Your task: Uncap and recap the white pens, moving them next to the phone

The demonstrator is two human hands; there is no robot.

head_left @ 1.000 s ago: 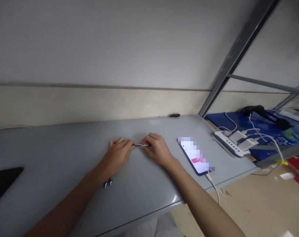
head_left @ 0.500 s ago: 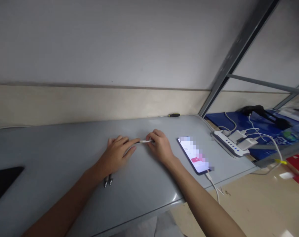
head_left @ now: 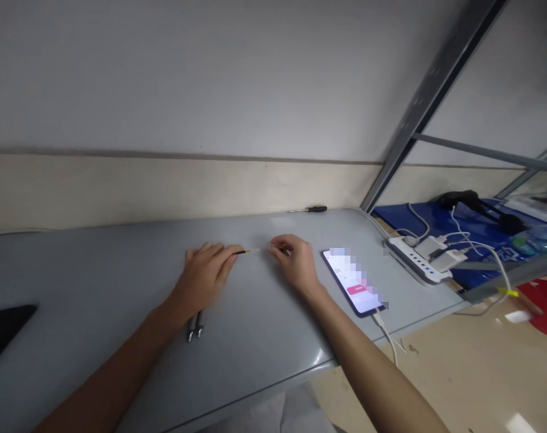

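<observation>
My left hand (head_left: 205, 270) is closed over the grey table, its thumb and fingers pinching a thin rod (head_left: 251, 250) with a dark and yellow part and a pale, clear end pointing right. A short gap to the right of that end, my right hand (head_left: 295, 261) has its fingers curled together; what they hold, if anything, is too small to name. Two pens (head_left: 195, 328) with metal tips lie side by side, partly hidden under my left wrist.
A phone (head_left: 354, 282) with a lit screen and white cable lies right of my right hand. Beyond it is a power strip (head_left: 417, 261) with chargers. A screwdriver (head_left: 317, 208) lies by the wall. A black object (head_left: 6, 331) is at the left.
My left hand has drawn back to the left with the thin rod, whose pale end has come away from my right hand's fingers. The right hand stays in nearly the same place.
</observation>
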